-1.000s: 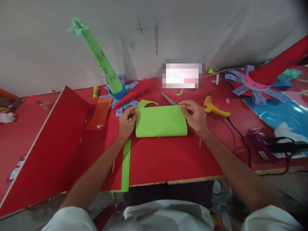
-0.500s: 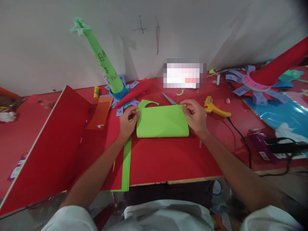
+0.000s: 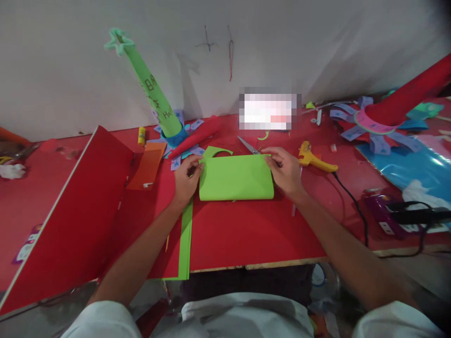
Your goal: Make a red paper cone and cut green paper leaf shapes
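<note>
The left hand (image 3: 186, 180) grasps the far left corner of a bent sheet of green paper (image 3: 236, 178), and the right hand (image 3: 286, 170) pinches the far right corner, its thumb on top. The paper lies between them, over the middle of the red tabletop (image 3: 253, 234); its far edge runs straight from hand to hand, and its near edge rolls over in a rounded bend. Whether the underside rests fully on the table cannot be told.

Just beyond the far edge is a green scrap (image 3: 210, 151) with a curved cut, and by the right hand the blades of the scissors (image 3: 247, 144) point away to the left, the handles hidden. A yellow glue gun (image 3: 317, 161) lies near the right hand on its outer side, its black cord (image 3: 355, 206) curving down toward the front edge.

Toward the person, a wide stretch of red tabletop runs from the rounded bend to the table's front edge. On its left, green strips (image 3: 185, 244) reach past that edge. Room on the left is bounded by a leaning red board (image 3: 70, 211), with orange paper (image 3: 148, 164) beside it. At the back, a green tube (image 3: 155, 96) stands tilted before the wall (image 3: 211, 61).
</note>
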`<state>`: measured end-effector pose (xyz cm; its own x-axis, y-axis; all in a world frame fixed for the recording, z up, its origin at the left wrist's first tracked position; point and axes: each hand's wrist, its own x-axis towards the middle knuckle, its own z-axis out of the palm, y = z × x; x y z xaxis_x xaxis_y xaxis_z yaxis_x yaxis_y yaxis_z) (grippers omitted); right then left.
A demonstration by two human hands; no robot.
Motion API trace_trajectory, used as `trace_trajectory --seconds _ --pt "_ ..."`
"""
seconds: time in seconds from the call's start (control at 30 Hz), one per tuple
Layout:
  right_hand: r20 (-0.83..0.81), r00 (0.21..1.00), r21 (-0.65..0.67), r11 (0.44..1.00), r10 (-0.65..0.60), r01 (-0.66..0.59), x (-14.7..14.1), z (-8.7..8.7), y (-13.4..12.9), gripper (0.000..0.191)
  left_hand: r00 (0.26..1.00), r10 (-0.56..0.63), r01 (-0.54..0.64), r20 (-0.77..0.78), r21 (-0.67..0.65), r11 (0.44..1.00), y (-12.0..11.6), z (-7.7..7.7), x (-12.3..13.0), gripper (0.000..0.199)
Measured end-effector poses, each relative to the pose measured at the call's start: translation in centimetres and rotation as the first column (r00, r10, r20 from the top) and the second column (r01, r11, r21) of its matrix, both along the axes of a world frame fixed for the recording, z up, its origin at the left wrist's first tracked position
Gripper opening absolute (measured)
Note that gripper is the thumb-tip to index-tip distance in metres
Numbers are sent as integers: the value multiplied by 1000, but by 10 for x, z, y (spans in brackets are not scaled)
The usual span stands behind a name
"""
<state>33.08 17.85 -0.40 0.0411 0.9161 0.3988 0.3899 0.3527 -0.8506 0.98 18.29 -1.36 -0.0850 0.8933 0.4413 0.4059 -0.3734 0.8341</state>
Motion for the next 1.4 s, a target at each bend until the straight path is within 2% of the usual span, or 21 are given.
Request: trace_trajectory --seconds 0.3,0.43,0.6,0.77,1.1,1.27,1.4 --pt "17 1000 3 1000 1 -1 3 -8 4 33 1000 -9 8 18 12 1000 -1 2 2 32" --pt "-20 999 -8 999 33 -33 3 -5 3 29 998 -44 45 52 -9 999 1 0 2 32" --pt "-43 998 1 999 38 -38 1 1 1 33 996 -56 59 75 -35 998 4 -1 1 35" --pt "-65 997 5 999 40 -39 0 0 0 36 992 -103 105 76 -23 994 5 -2 0 29" --pt "-64 998 34 999 29 -27 3 -1 4 32 997 -75 76 32 -7 997 4 -3 0 25" --pt "-116 985 -47 990 129 -135 5 1 3 34 998 -58 58 39 1 998 7 -3 -4 31" --pt "-80 969 -143 959 235 -244 11 1 6 38 999 -36 35 16 38 999 5 -2 -5 31"
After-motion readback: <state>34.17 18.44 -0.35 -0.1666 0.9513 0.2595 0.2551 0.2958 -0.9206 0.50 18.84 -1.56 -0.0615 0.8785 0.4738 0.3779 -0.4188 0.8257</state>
